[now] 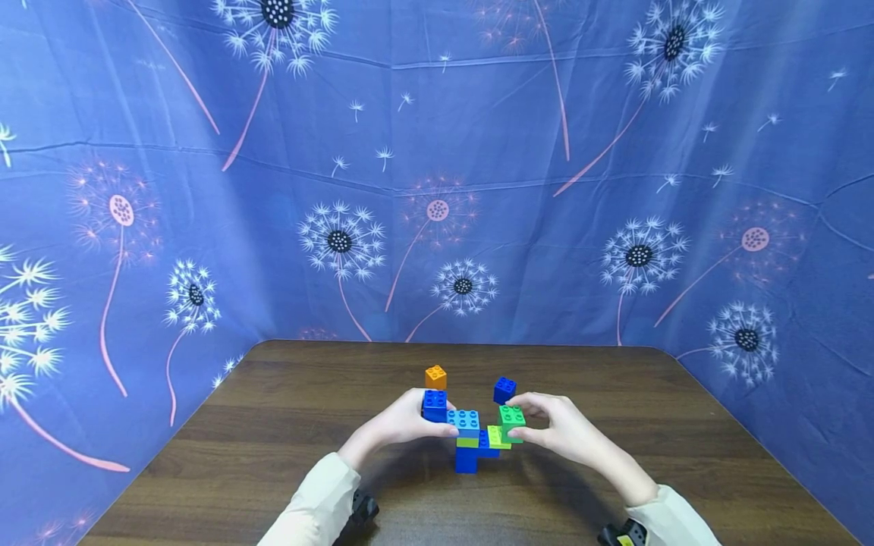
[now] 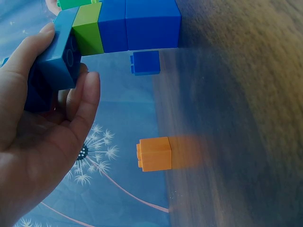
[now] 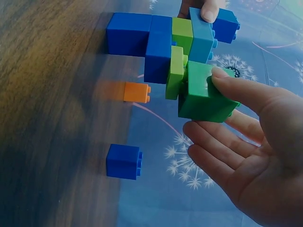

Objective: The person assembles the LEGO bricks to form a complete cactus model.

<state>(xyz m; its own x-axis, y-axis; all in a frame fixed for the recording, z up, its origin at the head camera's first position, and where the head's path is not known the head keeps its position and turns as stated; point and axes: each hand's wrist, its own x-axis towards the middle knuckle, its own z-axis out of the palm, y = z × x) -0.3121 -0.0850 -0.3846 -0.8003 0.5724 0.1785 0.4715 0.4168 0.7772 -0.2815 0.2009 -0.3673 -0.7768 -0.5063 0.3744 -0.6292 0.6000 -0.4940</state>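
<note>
Two bare hands work over a brown wood-grain table (image 1: 287, 425), each on one part of a small construction of toy building bricks that stands upright near the middle. At its foot is a dark blue base block (image 1: 466, 459); on that lies a longer dark blue brick (image 3: 158, 56) reaching toward the person's right. A lime-green brick (image 3: 182, 35) sits on its left part, topped by a light blue brick (image 1: 463, 422) that juts out leftward and carries a dark blue four-stud block (image 1: 435, 408) on its outer end. The left hand (image 1: 401, 418) pinches this end, thumb against the light blue side, fingers behind. On the construction's right part is a thinner lime-green piece (image 3: 175, 75). Just over it the right hand (image 1: 563, 431) pinches a bright green four-stud block (image 3: 208, 92) between thumb and fingers; whether the two are locked together is hard to tell. Farther back on the tabletop stand an orange block (image 1: 435, 378), beyond the left hand, and a loose dark blue block (image 1: 504, 390), beyond the right fingertips. Pale sleeves (image 1: 310, 497) cover the forearms, and behind everything hangs a blue cloth (image 1: 532, 265) printed with white and pink dandelions.
</note>
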